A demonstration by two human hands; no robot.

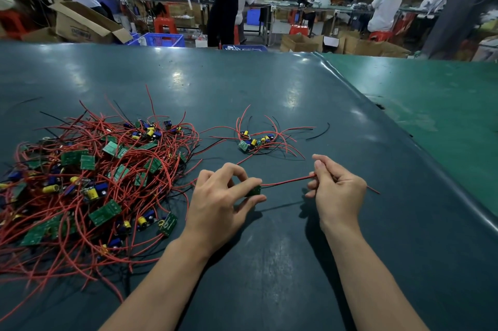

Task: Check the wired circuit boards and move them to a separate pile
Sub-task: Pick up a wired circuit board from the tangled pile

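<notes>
Your left hand [218, 195] pinches board [254, 191] — right hand [336, 190] pinches its red wire [285, 181], taut between.

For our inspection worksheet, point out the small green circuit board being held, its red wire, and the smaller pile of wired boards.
Small green circuit board [254, 191], head view: visible edge.
Red wire [285, 181], head view: taut middle.
Smaller pile of wired boards [256, 140], head view: centre.

Left hand [218, 195] pinches a circuit board [254, 191]; right hand [336, 190] pinches its red wire [285, 181].
</notes>
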